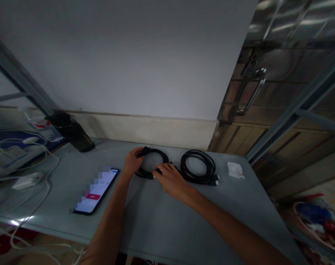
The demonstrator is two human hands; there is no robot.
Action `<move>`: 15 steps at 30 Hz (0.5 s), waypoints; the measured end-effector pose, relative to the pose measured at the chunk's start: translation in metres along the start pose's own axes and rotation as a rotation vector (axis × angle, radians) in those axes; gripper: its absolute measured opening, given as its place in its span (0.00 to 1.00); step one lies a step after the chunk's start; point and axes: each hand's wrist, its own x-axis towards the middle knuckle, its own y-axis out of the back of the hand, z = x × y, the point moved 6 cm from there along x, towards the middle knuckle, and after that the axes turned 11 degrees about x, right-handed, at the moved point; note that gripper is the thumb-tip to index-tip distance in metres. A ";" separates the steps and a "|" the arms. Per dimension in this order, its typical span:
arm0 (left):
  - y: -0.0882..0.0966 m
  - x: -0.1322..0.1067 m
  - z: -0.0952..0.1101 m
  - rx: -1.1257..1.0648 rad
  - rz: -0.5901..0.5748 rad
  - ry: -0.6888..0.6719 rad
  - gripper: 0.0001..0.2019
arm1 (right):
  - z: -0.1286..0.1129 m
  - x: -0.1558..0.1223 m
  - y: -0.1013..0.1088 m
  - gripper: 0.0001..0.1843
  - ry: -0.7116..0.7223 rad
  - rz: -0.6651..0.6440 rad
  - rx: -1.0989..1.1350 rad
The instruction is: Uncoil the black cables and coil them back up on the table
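A coiled black cable (164,154) lies on the grey table between my two hands. My left hand (132,162) is closed around the coil's left side, near a dark connector at the top. My right hand (170,178) bends over the coil's lower right, its fingers curled on the cable. A light-tipped plug shows just below those fingers. Just to the right, a second coiled black cable (213,165) rests flat on the table, its connectors with pale metal ends pointing right. Parts of the first coil are hidden by my fingers.
A phone with a lit screen (97,197) lies left of my left arm. Behind it stands a black bottle (76,134). White cords and a white adapter (27,181) spread over the table's left side. A crumpled white tissue (235,170) sits at the right. A wall closes the back.
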 end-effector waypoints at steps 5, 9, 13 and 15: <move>0.003 -0.003 0.002 0.109 0.008 -0.010 0.34 | 0.003 -0.001 0.005 0.22 -0.060 0.026 0.008; 0.010 -0.006 0.001 0.208 0.035 0.015 0.37 | 0.007 0.002 0.030 0.22 -0.081 0.010 0.064; 0.022 -0.012 0.008 0.393 0.178 0.048 0.35 | 0.031 -0.007 0.080 0.18 -0.256 -0.121 0.061; 0.030 -0.016 0.019 0.431 0.311 0.029 0.31 | 0.050 -0.019 0.107 0.20 -0.386 -0.185 0.008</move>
